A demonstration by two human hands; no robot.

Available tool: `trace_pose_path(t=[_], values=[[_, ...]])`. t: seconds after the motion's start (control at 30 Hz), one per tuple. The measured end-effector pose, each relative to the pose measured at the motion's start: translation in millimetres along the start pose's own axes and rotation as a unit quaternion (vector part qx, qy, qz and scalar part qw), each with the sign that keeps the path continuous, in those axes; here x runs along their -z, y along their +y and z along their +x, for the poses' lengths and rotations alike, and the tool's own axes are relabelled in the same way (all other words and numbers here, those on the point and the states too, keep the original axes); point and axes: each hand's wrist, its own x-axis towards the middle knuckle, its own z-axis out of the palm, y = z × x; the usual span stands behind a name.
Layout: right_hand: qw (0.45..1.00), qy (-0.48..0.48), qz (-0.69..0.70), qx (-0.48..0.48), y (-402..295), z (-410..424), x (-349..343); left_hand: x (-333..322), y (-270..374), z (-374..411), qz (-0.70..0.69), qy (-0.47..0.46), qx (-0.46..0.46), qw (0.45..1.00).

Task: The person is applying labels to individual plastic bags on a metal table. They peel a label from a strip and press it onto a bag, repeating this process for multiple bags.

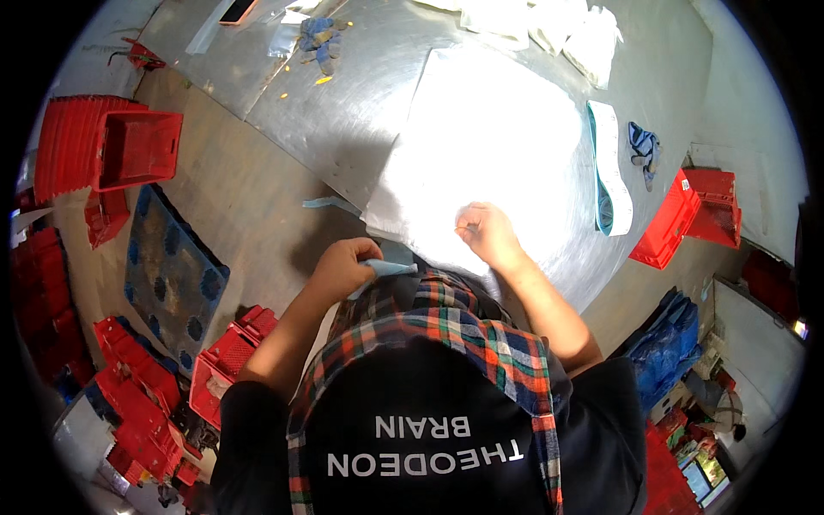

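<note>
My left hand (343, 269) grips a pale blue strip (389, 268), cloth or plastic, at the table's near edge in front of the plaid apron (450, 296). Over the near end of a white sheet or flat bag (476, 141), my right hand (484, 233) has thumb and fingers pinched on a small thin orange item (459, 228), perhaps a rubber band. Glare washes out most of the white surface, so its layers cannot be told. The sheet lies flat on the metal table (360, 96), its near edge reaching my body.
A looped blue-and-white tape (611, 174) and a blue glove (644, 151) lie right; white bags (592, 45), more gloves (320, 42) and a phone (238, 11) lie farther off. Red crates (138, 148) and a pallet (174, 277) stand left; further red crates (669, 219) stand right.
</note>
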Motion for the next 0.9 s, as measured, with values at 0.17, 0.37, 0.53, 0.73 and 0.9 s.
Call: trace_pose_path(t=[0.17,0.37,0.53,0.73,0.9], values=[[0.957,0.077,0.251,-0.122,10.8,66.4,114.0,8.0,34.0,-15.6,-0.052,0.066,-0.067,0.994],[0.823,0.547,-0.148,-0.035,46.7,46.5,152.4,-11.2,47.4,24.6,-0.189,0.115,-0.065,0.973],[0.979,0.155,-0.085,0.102,-12.6,21.8,32.4,-22.4,67.5,97.8,-0.009,0.137,-0.025,0.99],[0.992,0.038,-0.078,0.092,-0.1,8.0,9.3,-34.3,32.4,134.7,0.157,0.181,-0.027,0.971],[0.983,0.028,-0.156,0.089,2.4,3.8,4.1,-8.8,28.2,72.0,0.018,-0.063,0.109,0.992]])
